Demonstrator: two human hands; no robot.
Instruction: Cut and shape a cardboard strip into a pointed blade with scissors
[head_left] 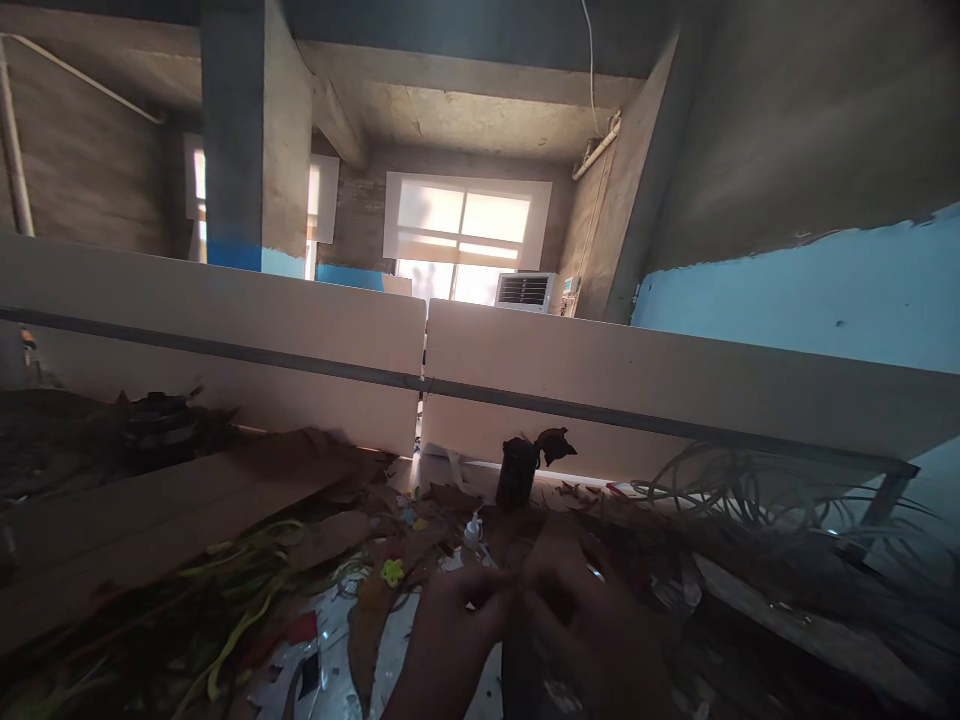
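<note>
Low in the dim view, my left hand [466, 612] and my right hand [566, 590] meet fingertip to fingertip. Both are closed in a pinch, and whatever sits between the fingertips is too dark and small to name. Just beyond them stands a small white bottle [473, 532] with a narrow tip. A yellow-green flower shape [392, 572] lies to the left of my left hand. Behind the bottle is a dark upright container [517, 472] with a dark leaf-like piece at its top right.
Yellow-green strips [244, 625] and a long brown board [187, 510] spread over the left. Coiled pale wire or tubing [712, 485] lies at the right, near a long box-like object [795, 620]. White panels [600, 375] with a grey rail stand across the back.
</note>
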